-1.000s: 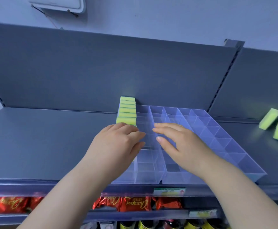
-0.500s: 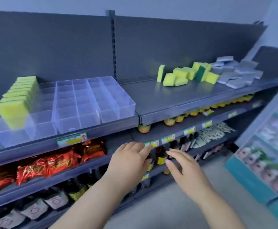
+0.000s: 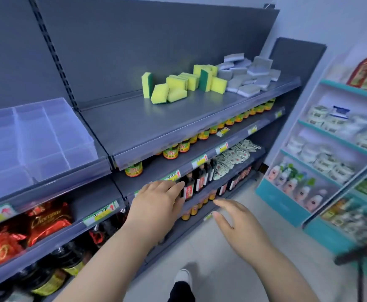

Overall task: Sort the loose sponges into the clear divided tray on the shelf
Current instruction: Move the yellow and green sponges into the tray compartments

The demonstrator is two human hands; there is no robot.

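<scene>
Reaching forward at the level of the lower shelves, the left hand point(image 3: 156, 205) hangs with fingers loosely bent and holds nothing. The right hand point(image 3: 237, 223) beside it is spread, fingers straight, also holding nothing. The clear plastic divided tray point(image 3: 54, 136) sits at the left end of the grey metal top shelf point(image 3: 139, 127), against its front lip. Well apart from it, on the right section of the same shelf, lie the loose yellow rectangular sponges with green scouring backs point(image 3: 175, 83), some upright, some tipped over. A heap of grey-and-white sponges point(image 3: 249, 90) lies just beside them to the right. Below stand dark sauce bottles point(image 3: 198, 182), orange-labelled jars point(image 3: 170, 152) and red foil snack bags point(image 3: 45, 223).
</scene>
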